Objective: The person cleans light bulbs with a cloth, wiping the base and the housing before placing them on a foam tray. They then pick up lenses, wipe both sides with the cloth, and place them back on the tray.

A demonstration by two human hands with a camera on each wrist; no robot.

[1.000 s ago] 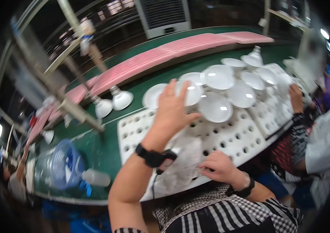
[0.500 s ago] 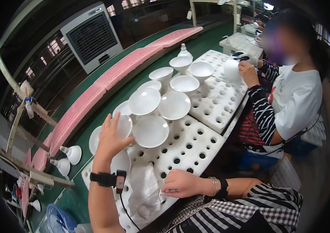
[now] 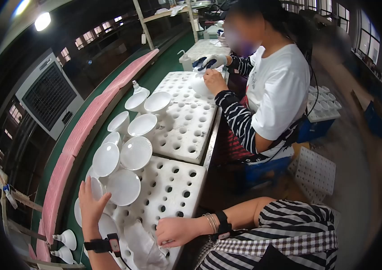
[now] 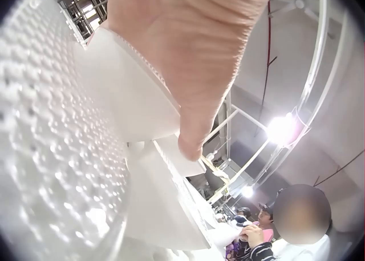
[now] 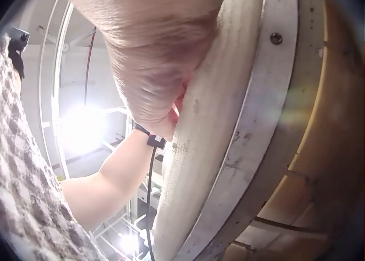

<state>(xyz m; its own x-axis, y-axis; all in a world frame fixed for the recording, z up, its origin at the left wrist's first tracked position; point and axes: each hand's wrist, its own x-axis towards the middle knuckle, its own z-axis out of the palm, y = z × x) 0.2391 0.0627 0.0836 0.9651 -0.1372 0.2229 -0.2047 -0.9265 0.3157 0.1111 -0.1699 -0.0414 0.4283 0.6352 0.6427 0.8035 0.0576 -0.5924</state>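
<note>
White cone-shaped reflector bulbs stand face-up in a cluster on a white foam board (image 3: 191,184) with round holes. My left hand (image 3: 93,206) reaches over the near end of the cluster, fingers extended and thumb spread, beside a bulb (image 3: 96,188). In the left wrist view its thumb lies along the rim of a bulb (image 4: 131,90); the fingertips are out of sight. My right hand (image 3: 175,231) rests at the near edge of the board, fingers loosely curled, right beside a crumpled white cloth (image 3: 141,245). The right wrist view hides its fingertips.
Another person (image 3: 276,90) sits to the right, handling a white bulb at a further foam board (image 3: 182,128). Pink trays (image 3: 96,108) line the green table's far side. Two bulbs (image 3: 67,238) lie at the left. A cable hangs from my left wrist.
The head view has swung to the right, bringing the other person fully into sight. My left hand stays by the near bulbs with spread fingers; my right stays at the board's edge.
</note>
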